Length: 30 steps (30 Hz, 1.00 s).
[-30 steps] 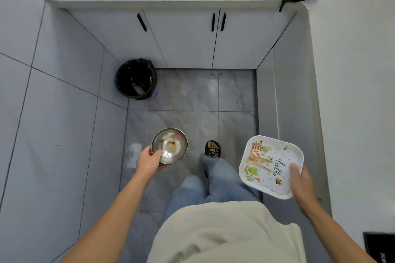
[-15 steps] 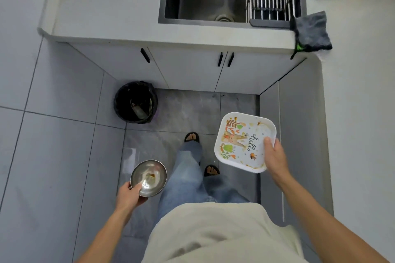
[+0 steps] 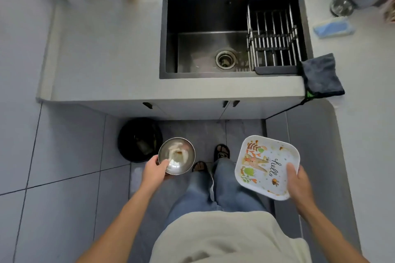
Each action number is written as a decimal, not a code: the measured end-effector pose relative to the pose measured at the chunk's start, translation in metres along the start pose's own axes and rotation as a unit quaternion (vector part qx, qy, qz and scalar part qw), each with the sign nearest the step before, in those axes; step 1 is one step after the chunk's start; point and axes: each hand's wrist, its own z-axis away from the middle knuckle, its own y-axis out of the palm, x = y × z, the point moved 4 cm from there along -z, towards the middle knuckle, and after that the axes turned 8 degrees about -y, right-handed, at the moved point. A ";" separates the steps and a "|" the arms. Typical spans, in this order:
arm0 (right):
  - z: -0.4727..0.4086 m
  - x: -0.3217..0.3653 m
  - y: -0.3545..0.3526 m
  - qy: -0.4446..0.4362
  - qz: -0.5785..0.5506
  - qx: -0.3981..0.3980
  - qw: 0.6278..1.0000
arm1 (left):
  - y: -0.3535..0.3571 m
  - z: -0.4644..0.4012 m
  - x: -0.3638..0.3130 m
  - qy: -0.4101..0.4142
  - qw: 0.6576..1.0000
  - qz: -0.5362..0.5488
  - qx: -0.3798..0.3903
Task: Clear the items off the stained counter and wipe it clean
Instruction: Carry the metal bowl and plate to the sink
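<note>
Standing before the kitchen sink, I carry a dish in each hand above the grey floor tiles. My left hand grips the near rim of a small steel bowl, thumb curled over the edge into the bowl and fingers beneath it; smears of orange and pale residue line its inside. My right hand pinches a corner of a square white plate printed with a rabbit, leaves and the word "hello", thumb flat on its face, the other fingers hidden under it. The bowl hangs just beside a black-lined waste bin on the floor by the cabinet. On the white counter, a dark grey cloth drapes over the front edge at the sink's right corner, next to a metal drying rack seated in the basin, and a blue sponge lies farther right.
</note>
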 end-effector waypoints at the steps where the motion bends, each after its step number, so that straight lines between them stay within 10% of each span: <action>1: -0.005 0.004 -0.005 0.004 0.001 -0.004 1.000 | 0.006 -0.005 -0.017 0.008 1.000 -0.016 0.001; 30: -0.277 0.374 0.157 -0.167 0.067 0.064 0.982 | 0.097 -0.144 -0.387 0.042 0.993 0.108 -0.011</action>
